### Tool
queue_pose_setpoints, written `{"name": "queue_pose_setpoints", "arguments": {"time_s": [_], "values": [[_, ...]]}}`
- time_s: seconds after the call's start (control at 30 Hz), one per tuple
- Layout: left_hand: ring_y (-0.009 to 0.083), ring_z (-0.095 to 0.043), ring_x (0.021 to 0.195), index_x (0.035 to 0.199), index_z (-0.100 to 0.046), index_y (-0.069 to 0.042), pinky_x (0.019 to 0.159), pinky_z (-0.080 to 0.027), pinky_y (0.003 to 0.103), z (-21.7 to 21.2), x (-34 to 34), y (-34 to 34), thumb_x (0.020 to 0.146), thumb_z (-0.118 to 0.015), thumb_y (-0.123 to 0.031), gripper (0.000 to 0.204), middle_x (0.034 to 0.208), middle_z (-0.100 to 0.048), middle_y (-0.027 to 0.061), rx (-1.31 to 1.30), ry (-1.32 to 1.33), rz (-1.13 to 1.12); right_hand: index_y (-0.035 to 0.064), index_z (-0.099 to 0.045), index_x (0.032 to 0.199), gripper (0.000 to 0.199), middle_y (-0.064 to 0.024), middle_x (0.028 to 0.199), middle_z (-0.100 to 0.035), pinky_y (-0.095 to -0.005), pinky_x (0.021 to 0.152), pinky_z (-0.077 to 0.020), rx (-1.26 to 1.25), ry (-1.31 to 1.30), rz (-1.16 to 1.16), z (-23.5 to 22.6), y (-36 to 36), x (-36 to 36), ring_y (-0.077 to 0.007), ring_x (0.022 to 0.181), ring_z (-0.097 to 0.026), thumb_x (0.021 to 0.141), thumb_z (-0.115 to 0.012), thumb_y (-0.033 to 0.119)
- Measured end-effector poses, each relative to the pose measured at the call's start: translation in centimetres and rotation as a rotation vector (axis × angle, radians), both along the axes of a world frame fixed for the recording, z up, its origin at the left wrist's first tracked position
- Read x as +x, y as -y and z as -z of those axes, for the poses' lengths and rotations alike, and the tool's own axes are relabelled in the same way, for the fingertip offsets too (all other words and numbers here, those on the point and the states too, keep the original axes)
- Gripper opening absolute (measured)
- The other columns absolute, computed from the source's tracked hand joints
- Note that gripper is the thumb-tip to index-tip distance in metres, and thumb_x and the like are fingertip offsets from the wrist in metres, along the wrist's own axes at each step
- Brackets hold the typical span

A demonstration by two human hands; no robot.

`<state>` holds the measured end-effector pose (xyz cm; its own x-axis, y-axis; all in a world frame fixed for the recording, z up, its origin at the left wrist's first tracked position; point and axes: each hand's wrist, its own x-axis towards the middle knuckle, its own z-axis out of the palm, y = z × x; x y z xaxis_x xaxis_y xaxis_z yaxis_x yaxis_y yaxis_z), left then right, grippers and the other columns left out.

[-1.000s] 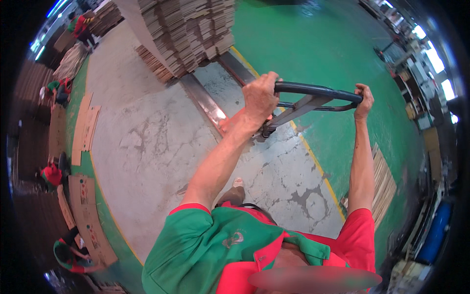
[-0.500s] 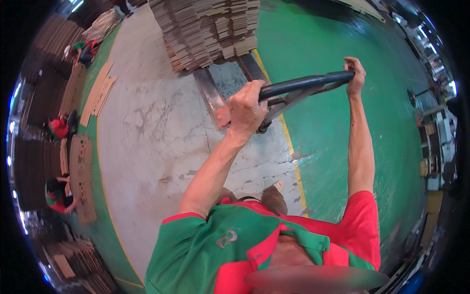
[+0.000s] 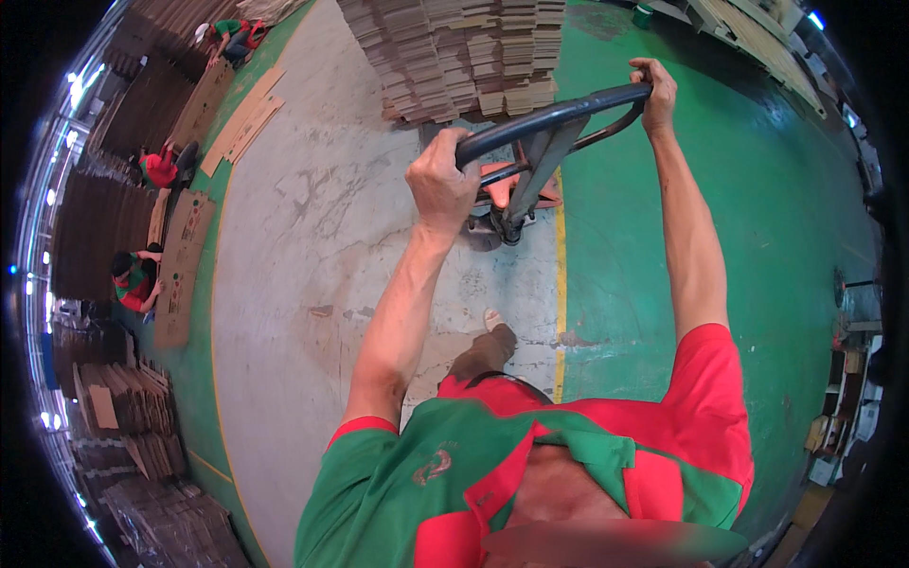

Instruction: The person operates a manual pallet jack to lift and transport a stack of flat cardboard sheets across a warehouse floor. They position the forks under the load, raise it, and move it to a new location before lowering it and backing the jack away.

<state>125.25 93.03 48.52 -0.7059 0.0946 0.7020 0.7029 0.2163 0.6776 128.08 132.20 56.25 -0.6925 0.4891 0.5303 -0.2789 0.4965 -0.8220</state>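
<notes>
Gripping black tubular handle: left hand, right hand. Orange metal base now nearer brown cardboard stack, probably deeper under.

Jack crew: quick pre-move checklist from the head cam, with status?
1. Left hand grips handle: ok, closed round its left end.
2. Right hand grips: ok, fingers curled at its right end.
3. Forward shoe clear of pallet jack: ok, bare floor between.
4. Cardboard stack level on top: cannot tell, upper edge crops it.
5. Crouched co-workers clear of jack: ok, off to the left.
</notes>
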Motion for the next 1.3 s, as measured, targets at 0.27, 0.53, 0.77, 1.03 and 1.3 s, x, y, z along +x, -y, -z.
{"name": "queue_pose_setpoints", "arguments": {"time_s": [0.27, 0.53, 0.77, 1.03, 1.3], "values": [[0.0349, -0.073, 0.070, 0.098, -0.069, -0.005, 0.061, -0.053, 0.039, 0.1, -8.7, -2.5, 0.081, -0.072, 0.001, 0.018, 0.078, -0.072, 0.0180, -0.067, -0.011, -0.160, -0.0016, -0.070, 0.098, 0.042, 0.0009, 0.072, -0.058, -0.0260, 0.056, -0.0354, -0.047, -0.015, -0.024, 1.9, -1.6, -8.5, -0.0077, 0.061, -0.047, 0.106, -0.048, 0.034], [0.0379, -0.070, 0.067, 0.095, -0.068, -0.006, 0.059, -0.051, 0.042, 0.5, -15.7, -3.6, 0.088, -0.075, -0.007, 0.010, 0.071, -0.069, 0.0183, -0.119, 0.074, -0.252, 0.0029, -0.073, 0.098, 0.039, 0.0019, 0.070, -0.059, -0.0243, 0.051, -0.0357, 0.000, -0.100, -0.050, 2.6, -2.1, -14.6, -0.0060, 0.057, -0.048, 0.106, -0.052, 0.035], [0.0346, -0.073, 0.071, 0.095, -0.071, -0.006, 0.061, -0.053, 0.041, 0.9, -20.0, -4.5, 0.086, -0.074, -0.004, 0.009, 0.077, -0.071, 0.0199, -0.197, 0.044, -0.335, 0.0007, -0.072, 0.098, 0.038, 0.0033, 0.071, -0.057, -0.0241, 0.053, -0.0369, -0.050, -0.033, -0.088, 2.3, -3.2, -17.7, -0.0052, 0.060, -0.048, 0.108, -0.052, 0.032], [0.0303, -0.074, 0.076, 0.097, -0.073, -0.009, 0.068, -0.054, 0.040, 1.7, -23.0, -1.9, 0.082, -0.077, -0.004, 0.016, 0.079, -0.073, 0.0158, -0.230, 0.307, -0.340, 0.0009, -0.071, 0.094, 0.040, -0.0036, 0.065, -0.054, -0.0311, 0.056, -0.0407, 0.262, -0.103, -0.087, 2.9, -0.1, -15.0, -0.0115, 0.061, -0.051, 0.106, -0.054, 0.034], [0.0338, -0.074, 0.083, 0.111, -0.072, -0.011, 0.072, -0.056, 0.042, -2.0, -20.8, -1.3, 0.081, -0.084, -0.025, 0.035, 0.090, -0.076, 0.0140, -0.692, 0.007, -0.205, 0.0021, -0.071, 0.093, 0.037, -0.0124, 0.064, -0.058, -0.0361, 0.058, -0.0467, 0.367, 0.007, -0.028, 0.9, 1.6, -13.8, -0.0211, 0.057, -0.058, 0.103, -0.057, 0.035]]}}
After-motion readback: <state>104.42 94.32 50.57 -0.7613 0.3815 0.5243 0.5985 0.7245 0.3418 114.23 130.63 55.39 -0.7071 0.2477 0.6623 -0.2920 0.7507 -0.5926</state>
